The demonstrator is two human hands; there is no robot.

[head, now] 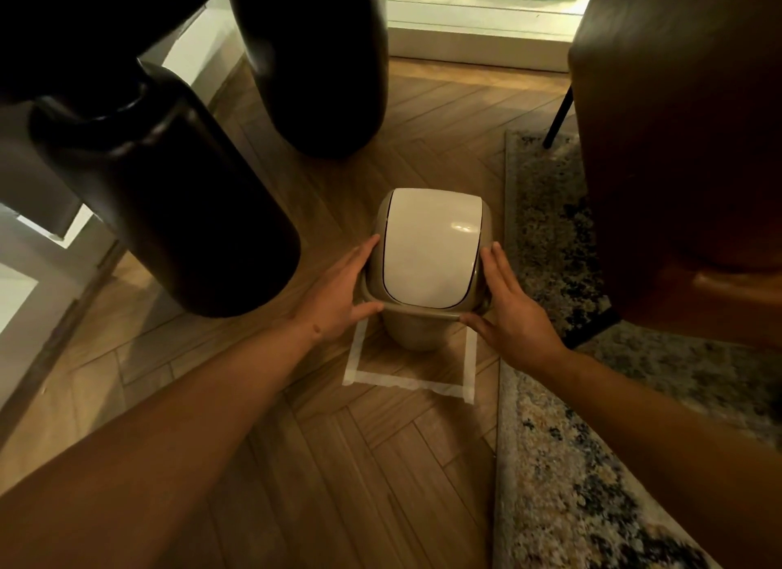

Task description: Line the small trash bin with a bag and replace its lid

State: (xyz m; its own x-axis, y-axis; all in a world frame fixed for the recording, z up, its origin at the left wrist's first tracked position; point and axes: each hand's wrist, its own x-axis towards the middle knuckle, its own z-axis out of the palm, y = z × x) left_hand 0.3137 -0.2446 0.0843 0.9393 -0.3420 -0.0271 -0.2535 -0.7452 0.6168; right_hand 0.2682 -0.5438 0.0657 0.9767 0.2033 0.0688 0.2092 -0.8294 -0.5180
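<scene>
A small beige trash bin (412,331) stands on the wooden floor inside a square of white tape (406,381). Its lid (427,251), a beige frame with a white swing flap, sits on top of the bin. My left hand (338,293) grips the lid's left side, fingers along the frame and thumb under the front rim. My right hand (514,310) holds the lid's right side the same way. No bag shows in this view; the bin's inside is hidden by the lid.
Two tall dark vases (169,196) (321,69) stand to the left and behind the bin. A brown leather chair (685,145) rises on the right over a patterned rug (592,441). A window sill (478,39) runs along the back.
</scene>
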